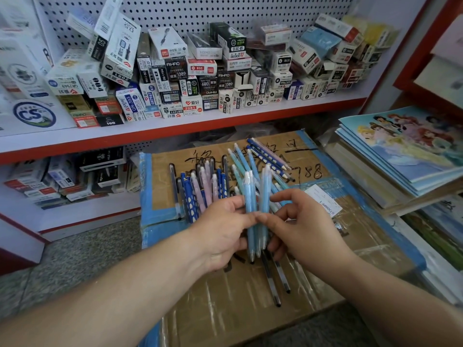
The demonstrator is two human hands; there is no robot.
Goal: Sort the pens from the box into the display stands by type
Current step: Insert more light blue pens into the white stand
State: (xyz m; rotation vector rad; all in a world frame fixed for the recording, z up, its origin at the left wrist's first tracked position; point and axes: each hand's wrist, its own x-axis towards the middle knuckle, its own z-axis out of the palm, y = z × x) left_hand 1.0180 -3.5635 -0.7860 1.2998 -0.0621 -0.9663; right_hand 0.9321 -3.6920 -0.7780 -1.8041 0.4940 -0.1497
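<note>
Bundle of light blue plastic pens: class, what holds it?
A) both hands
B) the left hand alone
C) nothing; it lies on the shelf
A: the left hand and right hand both grip the bundle of light blue plastic pens above the brown cardboard box.

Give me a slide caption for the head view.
The left hand and right hand grip blue pens over a cardboard box strewn with other pens.

- One wide-angle view, worn on the head, looks forward and down.
- It sits close above the left hand (220, 231) and right hand (309, 230), forearms entering from the near edge.
- It faces the far shelf (200, 119); the carton (225, 299) fills the near centre.
</note>
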